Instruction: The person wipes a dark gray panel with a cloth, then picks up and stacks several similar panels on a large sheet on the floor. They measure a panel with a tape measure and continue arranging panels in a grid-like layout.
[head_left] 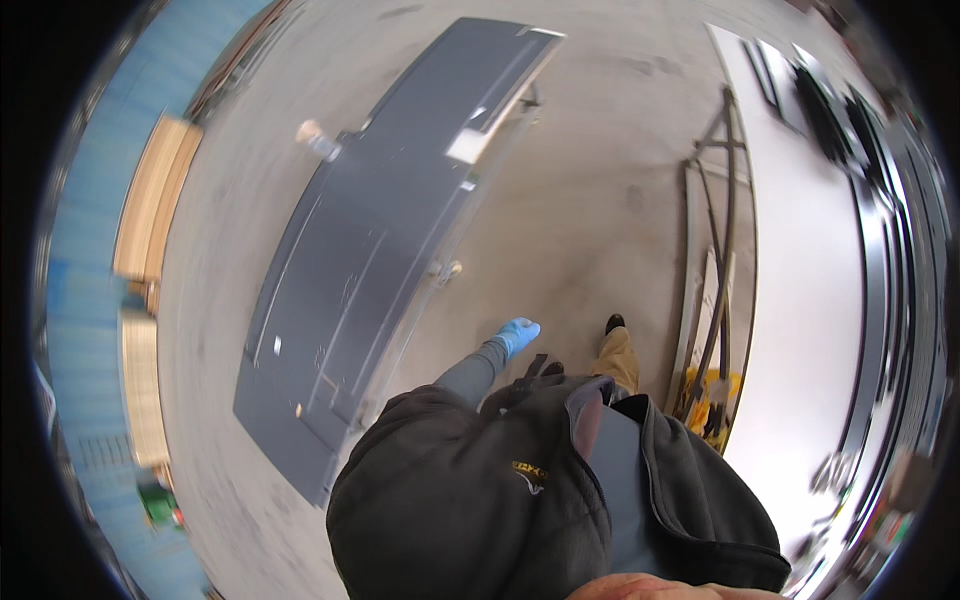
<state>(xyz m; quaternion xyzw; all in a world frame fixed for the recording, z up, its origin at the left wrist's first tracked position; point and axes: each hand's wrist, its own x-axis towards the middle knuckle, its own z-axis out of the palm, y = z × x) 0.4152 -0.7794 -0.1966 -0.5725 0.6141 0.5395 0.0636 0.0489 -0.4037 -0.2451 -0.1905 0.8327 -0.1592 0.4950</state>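
My left hand point(518, 336), in a blue glove, hangs beside my body over the floor. No object shows in it, and I cannot make out how its fingers are set. Left of it, separated by a gap, lies a long dark grey panel or tabletop point(385, 215) with pale scuffs and a few small bits on top. A white piece point(466, 146) rests at its right edge. My right hand does not show.
To my right runs a long white-topped table point(805, 260) carrying black strips point(825, 110). Metal bars point(722, 230) and yellow items point(712, 395) sit under its near edge. Stacked boards point(158, 200) stand far left by a blue surface. My leg point(617, 358) is on the concrete floor.
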